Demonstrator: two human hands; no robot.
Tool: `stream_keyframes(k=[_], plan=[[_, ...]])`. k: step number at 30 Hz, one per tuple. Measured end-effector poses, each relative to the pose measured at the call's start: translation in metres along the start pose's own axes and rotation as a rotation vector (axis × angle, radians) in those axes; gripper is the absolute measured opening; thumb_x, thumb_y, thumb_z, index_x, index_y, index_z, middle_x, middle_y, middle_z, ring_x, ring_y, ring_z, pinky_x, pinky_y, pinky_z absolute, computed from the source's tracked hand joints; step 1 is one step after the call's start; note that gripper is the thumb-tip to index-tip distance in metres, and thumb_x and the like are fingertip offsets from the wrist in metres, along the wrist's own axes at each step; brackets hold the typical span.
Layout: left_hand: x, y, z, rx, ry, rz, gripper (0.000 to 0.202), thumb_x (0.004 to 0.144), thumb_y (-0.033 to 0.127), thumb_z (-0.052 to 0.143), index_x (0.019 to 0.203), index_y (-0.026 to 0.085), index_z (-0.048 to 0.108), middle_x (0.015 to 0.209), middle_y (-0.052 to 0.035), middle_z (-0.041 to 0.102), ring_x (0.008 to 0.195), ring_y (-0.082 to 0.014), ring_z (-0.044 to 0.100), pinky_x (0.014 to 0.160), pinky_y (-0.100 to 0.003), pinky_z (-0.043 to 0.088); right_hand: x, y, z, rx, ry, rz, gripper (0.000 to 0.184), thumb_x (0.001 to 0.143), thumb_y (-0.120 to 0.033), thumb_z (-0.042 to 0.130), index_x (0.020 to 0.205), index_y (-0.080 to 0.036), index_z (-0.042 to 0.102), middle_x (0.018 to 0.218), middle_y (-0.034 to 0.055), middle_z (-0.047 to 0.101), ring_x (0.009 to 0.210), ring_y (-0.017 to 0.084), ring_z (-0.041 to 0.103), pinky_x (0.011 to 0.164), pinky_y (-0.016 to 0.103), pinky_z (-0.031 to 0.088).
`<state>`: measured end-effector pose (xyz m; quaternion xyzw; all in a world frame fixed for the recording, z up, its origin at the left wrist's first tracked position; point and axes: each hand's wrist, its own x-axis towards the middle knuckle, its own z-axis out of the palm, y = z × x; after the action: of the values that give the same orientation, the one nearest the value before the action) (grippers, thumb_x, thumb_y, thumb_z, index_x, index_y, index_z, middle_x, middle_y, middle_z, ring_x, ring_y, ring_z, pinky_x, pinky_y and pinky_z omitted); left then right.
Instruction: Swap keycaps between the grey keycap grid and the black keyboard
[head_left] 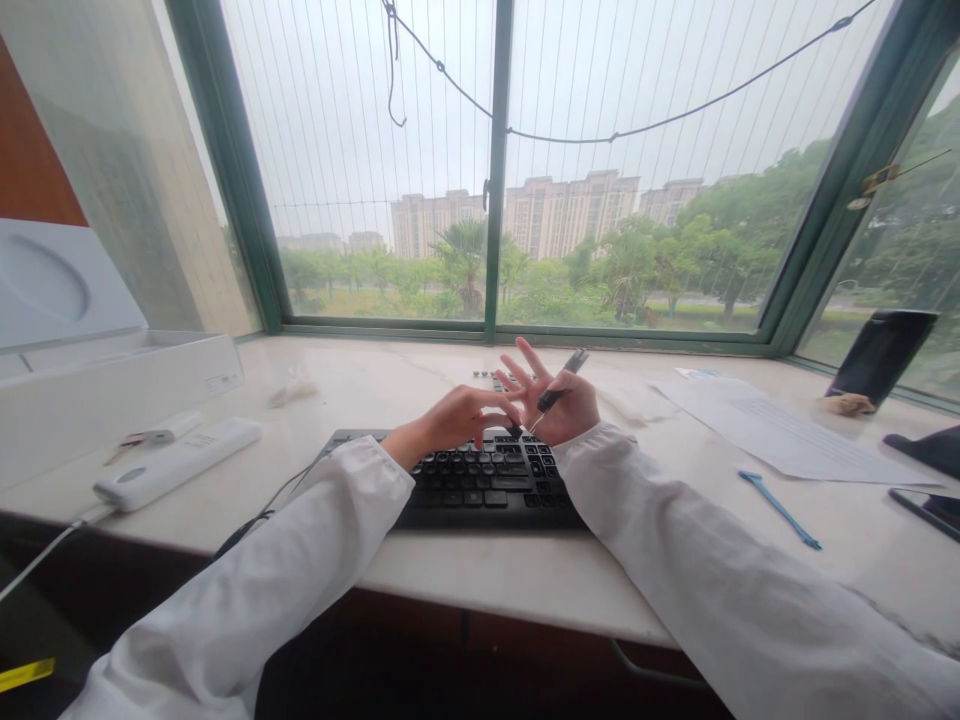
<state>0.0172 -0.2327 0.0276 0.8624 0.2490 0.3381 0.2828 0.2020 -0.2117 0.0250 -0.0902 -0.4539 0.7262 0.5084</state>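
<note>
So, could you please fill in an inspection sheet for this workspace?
Surface: pale counter below a window.
Things in hand: black keyboard under the hands; black-handled tool; small black piece at its lower end.
Clutter: paper sheets, blue stick and dark flat device at right; white box and apparent power strip at left.
Hands: right hand holds the tool; left hand has its fingertips by the small piece, grip unclear.
Cables: white cable from the strip; dark cable left of the keyboard.
Surroundings: trees and buildings outside.
</note>
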Motion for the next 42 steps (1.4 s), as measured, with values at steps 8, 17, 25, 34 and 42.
stream_keyframes(k=[8,17,25,34,42], plan=[[-0.002,0.003,0.000,0.068,-0.029,-0.010,0.023,0.082,0.034,0.060,0.091,0.017,0.073,0.108,-0.0119,0.069,0.046,-0.0094,0.058,0.041,-0.021,0.047,0.000,-0.003,-0.002,0.012,-0.003,-0.021,0.069,0.057,-0.020,0.044,0.123,-0.033,0.054,0.127,0.0001,0.059,0.129,0.025,0.041,0.100,0.056,0.038],[-0.001,0.010,0.000,0.175,0.030,0.034,0.022,0.085,0.034,0.058,0.092,0.019,0.073,0.104,-0.0088,0.071,0.041,-0.0073,0.052,0.048,-0.024,0.046,-0.004,-0.004,0.001,-0.010,-0.139,0.001,0.075,0.060,-0.024,0.042,0.134,-0.034,0.043,0.133,0.0011,0.054,0.126,0.028,0.046,0.102,0.062,0.031],[-0.001,0.006,0.000,0.154,-0.040,0.096,0.016,0.082,0.028,0.062,0.088,0.020,0.074,0.091,-0.0048,0.073,0.060,-0.0131,0.063,0.060,-0.024,0.048,-0.006,-0.007,0.001,0.000,-0.144,-0.037,0.073,0.061,-0.026,0.044,0.134,-0.033,0.043,0.134,0.0018,0.053,0.128,0.026,0.043,0.105,0.058,0.028],[0.001,0.009,-0.001,0.142,0.110,0.009,0.025,0.085,0.035,0.057,0.095,0.017,0.071,0.104,-0.0065,0.070,0.046,-0.0039,0.048,0.048,-0.019,0.041,-0.003,-0.009,-0.003,0.037,-0.022,-0.042,0.069,0.057,-0.023,0.044,0.125,-0.025,0.052,0.123,0.0053,0.061,0.119,0.024,0.051,0.096,0.050,0.043],[0.004,0.004,-0.007,0.208,0.412,-0.027,0.028,0.089,0.038,0.052,0.099,0.018,0.069,0.102,-0.0047,0.070,0.058,-0.0070,0.054,0.050,-0.018,0.040,0.005,-0.010,-0.012,-0.030,0.233,-0.134,0.040,0.056,-0.020,0.048,0.092,-0.021,0.065,0.083,0.0035,0.069,0.077,0.019,0.063,0.068,0.035,0.054]])
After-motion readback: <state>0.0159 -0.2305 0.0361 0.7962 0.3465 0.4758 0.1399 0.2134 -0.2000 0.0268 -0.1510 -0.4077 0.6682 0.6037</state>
